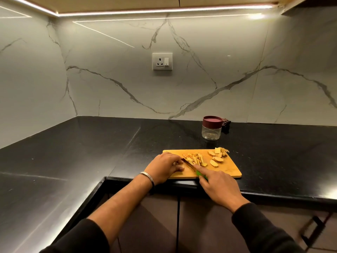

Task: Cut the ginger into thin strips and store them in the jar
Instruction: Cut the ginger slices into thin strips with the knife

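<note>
Now we slice: left hand (165, 166) curls over ginger piece (176, 163), right hand (218, 187) grips knife (189, 163), blade just right of left fingertips; uncut slices (216, 158) lie further right, nearer right hand.

This is a home kitchen. A polished black stone counter (73, 152) runs in an L along two walls and meets in the far left corner, with dark brown cabinet doors (200, 225) below its front edge and a dark bar handle (313, 229) at the lower right. The walls are clad in glossy white marble-look slabs with grey veins (237, 61), and a white wall socket with a switch (162, 61) sits in the back slab. A warm light strip (164, 10) glows under the wooden overhead cabinets (127, 1). Near the counter's front edge lies a rectangular wooden cutting board (228, 170) with pale cut ginger pieces (216, 157), and behind it stands a clear plastic jar with a maroon lid (211, 127).
</note>
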`<state>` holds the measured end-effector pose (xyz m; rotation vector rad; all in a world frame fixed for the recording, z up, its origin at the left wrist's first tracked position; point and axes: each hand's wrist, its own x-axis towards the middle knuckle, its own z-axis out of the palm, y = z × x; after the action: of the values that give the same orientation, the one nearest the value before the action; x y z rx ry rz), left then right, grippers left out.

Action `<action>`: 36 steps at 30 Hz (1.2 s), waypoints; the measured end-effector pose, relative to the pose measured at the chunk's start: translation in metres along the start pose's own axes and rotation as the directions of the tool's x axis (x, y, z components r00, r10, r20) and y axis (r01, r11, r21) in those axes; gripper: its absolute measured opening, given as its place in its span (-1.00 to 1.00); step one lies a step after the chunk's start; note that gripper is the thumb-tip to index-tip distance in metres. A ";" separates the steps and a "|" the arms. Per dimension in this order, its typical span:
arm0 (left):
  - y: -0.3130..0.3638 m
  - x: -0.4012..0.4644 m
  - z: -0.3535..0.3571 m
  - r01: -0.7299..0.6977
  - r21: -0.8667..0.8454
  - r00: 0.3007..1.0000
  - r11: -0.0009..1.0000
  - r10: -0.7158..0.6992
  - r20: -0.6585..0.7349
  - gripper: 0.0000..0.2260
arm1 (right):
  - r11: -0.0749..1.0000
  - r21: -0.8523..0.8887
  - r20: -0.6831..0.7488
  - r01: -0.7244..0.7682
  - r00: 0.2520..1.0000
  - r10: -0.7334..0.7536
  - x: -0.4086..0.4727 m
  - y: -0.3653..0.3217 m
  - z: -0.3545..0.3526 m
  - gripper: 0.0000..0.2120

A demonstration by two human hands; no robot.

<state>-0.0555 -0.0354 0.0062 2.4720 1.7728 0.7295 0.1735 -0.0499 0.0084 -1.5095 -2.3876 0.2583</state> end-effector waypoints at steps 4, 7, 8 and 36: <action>0.000 0.004 0.000 -0.061 0.087 0.998 0.994 0.060 0.023 -0.69 | 1.000 0.004 -0.008 -0.001 1.000 0.001 0.000 0.000 0.000 -0.54; -0.002 0.002 0.001 -0.086 0.084 0.996 0.993 0.086 0.000 -0.67 | 1.000 0.002 -0.011 0.000 1.000 0.000 -0.001 -0.001 0.000 -0.53; -0.003 0.001 0.002 -0.094 0.071 0.995 0.993 0.095 -0.012 -0.67 | 1.000 0.004 -0.011 0.000 1.000 0.000 -0.001 -0.001 0.000 -0.53; -0.016 0.002 0.001 -0.259 0.050 0.959 0.965 0.263 -0.105 -0.84 | 0.999 -0.006 0.025 0.040 0.999 -0.039 -0.011 -0.027 -0.005 -0.48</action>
<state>-0.0686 -0.0277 0.0022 2.7753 1.5161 0.8724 0.1568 -0.0712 0.0193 -1.4686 -2.4369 0.2616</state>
